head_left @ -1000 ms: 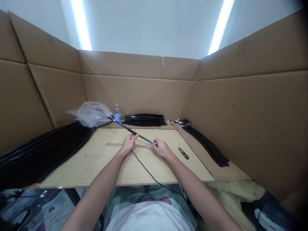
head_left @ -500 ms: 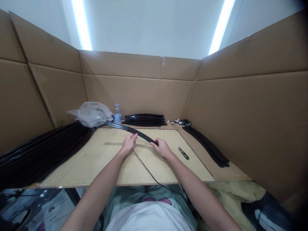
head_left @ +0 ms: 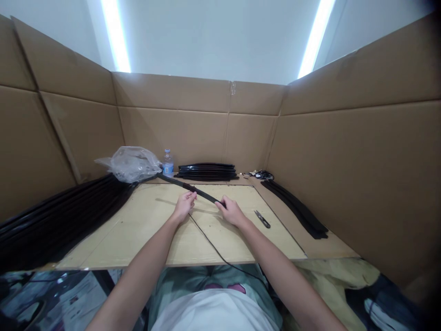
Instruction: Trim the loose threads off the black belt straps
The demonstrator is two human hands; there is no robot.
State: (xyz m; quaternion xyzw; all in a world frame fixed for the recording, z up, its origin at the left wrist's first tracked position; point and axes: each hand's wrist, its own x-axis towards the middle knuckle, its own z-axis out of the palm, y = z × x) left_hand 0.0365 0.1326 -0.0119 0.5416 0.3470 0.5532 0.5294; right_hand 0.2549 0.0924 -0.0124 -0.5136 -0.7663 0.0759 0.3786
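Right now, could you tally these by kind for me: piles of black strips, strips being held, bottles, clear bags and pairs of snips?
Piles of black strips: 3 (left pile, back pile, right pile)
Held strip: 1
Bottle: 1
Clear bag: 1
Snips: 1
Total: 7

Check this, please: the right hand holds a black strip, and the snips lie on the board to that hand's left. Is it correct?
The side is wrong: the head view shows the snips on the board to the right of the right hand, which does hold a black strip.
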